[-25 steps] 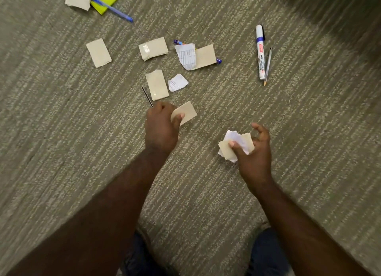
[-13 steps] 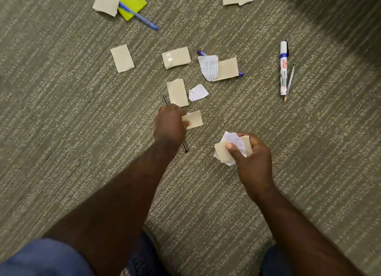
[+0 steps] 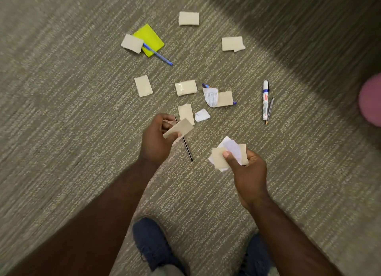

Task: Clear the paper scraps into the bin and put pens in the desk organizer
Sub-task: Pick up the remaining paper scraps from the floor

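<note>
Beige scraps (image 3: 186, 87), yellow note (image 3: 151, 38), grey striped carpet (image 3: 82, 110).

A round pink object (image 3: 371, 100) at the right edge is cut off and too blurred to identify. A blue pen (image 3: 218, 93) lies mostly hidden under a lined white paper scrap (image 3: 210, 96) and a beige paper scrap (image 3: 224, 99); only its two ends show. Another blue pen (image 3: 158, 56) has its upper end covered by a beige scrap (image 3: 132, 43). A thin black stick-like pen (image 3: 186, 148) is partly hidden behind the left hand (image 3: 157, 140). The print on the white marker (image 3: 265, 100) is too small to read. Both dark blue shoes (image 3: 152, 247) run off the bottom edge.
</note>
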`<action>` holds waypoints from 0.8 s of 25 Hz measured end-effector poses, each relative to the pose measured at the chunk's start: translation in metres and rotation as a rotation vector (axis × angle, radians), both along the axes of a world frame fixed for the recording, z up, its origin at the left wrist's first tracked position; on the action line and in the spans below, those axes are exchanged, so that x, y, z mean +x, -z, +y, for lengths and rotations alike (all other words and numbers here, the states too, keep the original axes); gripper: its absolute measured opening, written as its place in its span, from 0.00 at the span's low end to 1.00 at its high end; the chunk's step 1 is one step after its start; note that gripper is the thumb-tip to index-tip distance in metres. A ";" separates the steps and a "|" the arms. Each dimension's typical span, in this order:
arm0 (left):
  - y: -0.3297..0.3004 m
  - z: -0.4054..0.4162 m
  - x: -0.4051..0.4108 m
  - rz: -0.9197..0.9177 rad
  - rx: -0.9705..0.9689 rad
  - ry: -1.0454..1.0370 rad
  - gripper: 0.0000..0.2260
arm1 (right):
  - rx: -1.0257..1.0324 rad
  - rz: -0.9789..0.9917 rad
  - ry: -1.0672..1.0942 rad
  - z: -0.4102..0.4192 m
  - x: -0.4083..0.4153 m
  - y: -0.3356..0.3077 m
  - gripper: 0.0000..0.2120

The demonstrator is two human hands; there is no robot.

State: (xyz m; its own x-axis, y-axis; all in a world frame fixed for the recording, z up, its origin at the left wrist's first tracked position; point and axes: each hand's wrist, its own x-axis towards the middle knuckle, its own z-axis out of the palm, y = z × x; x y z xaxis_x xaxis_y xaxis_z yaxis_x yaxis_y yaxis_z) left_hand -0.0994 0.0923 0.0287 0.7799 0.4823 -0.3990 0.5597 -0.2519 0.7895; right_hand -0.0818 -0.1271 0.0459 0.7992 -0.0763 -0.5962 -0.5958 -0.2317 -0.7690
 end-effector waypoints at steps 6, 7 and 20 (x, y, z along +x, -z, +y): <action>-0.100 0.033 0.000 0.017 0.069 0.130 0.05 | -0.133 -0.006 -0.136 0.045 0.038 -0.078 0.12; -0.108 0.036 0.002 0.020 0.065 0.151 0.04 | -0.167 -0.021 -0.176 0.049 0.044 -0.082 0.13; 0.041 0.032 0.048 0.179 0.212 0.286 0.10 | -0.466 -0.196 -0.810 0.077 0.117 0.082 0.14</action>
